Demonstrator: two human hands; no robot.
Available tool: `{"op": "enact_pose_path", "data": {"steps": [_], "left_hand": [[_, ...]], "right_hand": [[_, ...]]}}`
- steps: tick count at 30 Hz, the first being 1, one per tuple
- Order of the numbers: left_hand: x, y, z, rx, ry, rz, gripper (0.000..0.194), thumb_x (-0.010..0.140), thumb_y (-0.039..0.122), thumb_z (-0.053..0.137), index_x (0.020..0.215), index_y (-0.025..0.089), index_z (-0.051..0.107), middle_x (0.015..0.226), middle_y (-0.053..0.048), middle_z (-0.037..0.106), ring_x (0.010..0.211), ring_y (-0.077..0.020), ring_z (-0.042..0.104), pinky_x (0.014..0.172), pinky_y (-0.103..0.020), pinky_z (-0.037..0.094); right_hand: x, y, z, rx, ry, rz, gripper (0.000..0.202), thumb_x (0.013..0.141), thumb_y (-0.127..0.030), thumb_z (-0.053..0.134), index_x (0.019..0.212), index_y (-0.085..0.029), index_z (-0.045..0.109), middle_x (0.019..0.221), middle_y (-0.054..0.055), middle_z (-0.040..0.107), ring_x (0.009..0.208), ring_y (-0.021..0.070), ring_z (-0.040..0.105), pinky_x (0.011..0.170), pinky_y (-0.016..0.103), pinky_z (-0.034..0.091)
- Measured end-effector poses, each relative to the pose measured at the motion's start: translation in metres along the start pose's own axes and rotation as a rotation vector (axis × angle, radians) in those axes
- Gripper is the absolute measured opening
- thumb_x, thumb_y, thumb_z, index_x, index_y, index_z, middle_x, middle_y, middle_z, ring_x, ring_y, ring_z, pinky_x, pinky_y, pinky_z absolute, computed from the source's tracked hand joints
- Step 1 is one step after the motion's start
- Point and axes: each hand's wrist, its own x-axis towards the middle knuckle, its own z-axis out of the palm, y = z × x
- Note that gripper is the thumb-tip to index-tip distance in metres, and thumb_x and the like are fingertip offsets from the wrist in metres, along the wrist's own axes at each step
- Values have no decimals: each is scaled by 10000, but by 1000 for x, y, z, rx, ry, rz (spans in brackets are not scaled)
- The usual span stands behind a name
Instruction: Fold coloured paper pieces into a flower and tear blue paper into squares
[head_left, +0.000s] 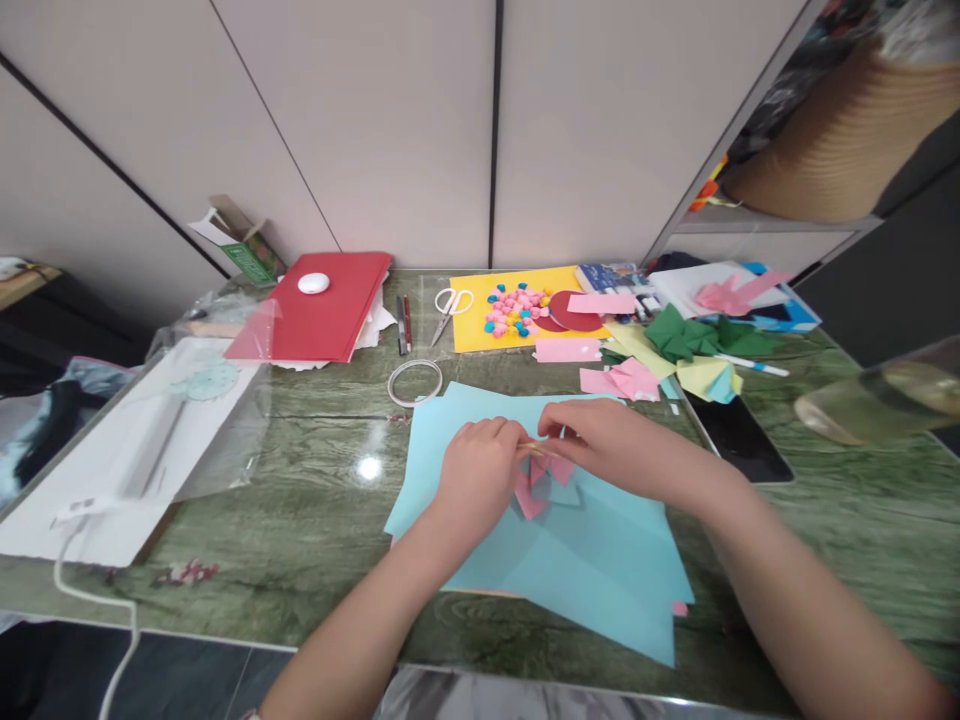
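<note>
My left hand (484,462) is closed around one end of a small pale-yellow folded paper (532,449). My right hand (596,440), its fingers curled, grips the other end of that paper from the right. Beneath the hands lies pink folded paper (531,500), partly covered by my right hand. Beside it rests a small light-blue piece of paper (564,490). All of this is over a loose stack of light-blue sheets (600,580) on the green marbled table (300,560). My fingers hide most of the yellow paper's shape.
Behind the sheets are a tape roll (415,383), scissors (451,310), pens (405,325) and a yellow sheet (469,325) with several colored balls (517,308). Right lie green folded papers (679,335), a phone (742,435) and a bottle (877,400). A red folder (322,315) sits left.
</note>
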Motion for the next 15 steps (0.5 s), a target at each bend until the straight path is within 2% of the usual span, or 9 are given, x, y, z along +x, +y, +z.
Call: {"op": "enact_pose_path", "data": {"steps": [6,11,15], "left_hand": [[0,1,0,1,16,-8,91,832,280,543,825,207,596,809,8,646,754,-177,581,674,-299,385],[-1,1,-1,7,23,-30,78,822,269,559,832,199,591,817,5,648,761,-180,581,689,-302,390],[-1,0,1,21,48,-18,63,817,261,564,819,201,583,808,9,641,745,-180,574,682,-305,386]], "right_hand": [[-3,2,-9,-5,-5,26,183,825,-288,466,680,-227,559,639,-23,615,587,128,535,500,229,332],[-9,5,-19,-36,-53,67,205,840,-326,426,742,-225,575,685,-18,616,600,126,525,504,233,322],[-8,6,-19,-42,-72,64,195,842,-318,422,750,-226,566,706,-25,615,625,122,524,528,232,328]]}}
